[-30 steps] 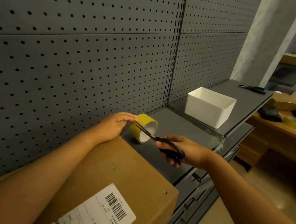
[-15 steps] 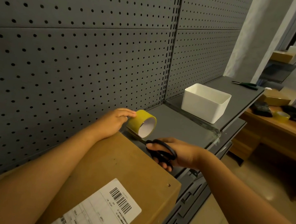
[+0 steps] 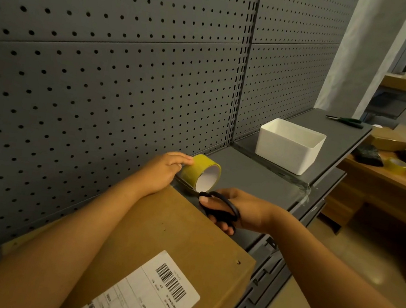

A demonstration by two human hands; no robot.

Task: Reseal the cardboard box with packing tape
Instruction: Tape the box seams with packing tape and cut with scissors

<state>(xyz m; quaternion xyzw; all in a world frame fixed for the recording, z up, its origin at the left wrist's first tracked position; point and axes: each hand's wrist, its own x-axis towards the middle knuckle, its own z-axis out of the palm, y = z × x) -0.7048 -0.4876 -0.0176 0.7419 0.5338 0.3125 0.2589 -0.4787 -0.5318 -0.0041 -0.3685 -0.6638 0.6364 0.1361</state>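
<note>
left hand [image 3: 164, 171] grips tape roll [image 3: 200, 172], unchanged | right hand [image 3: 238, 208] clasps scissors [image 3: 217, 205], now lower (blades hidden) at box [image 3: 156, 239] far edge

Two forearms enter from the lower edge of the view, both bare from elbow region to wrist, with no sleeve visible. The left hand [image 3: 164, 171] and the right hand [image 3: 243, 208] are ungloved. No watch, ring or band shows on either wrist or on the visible fingers.
</note>
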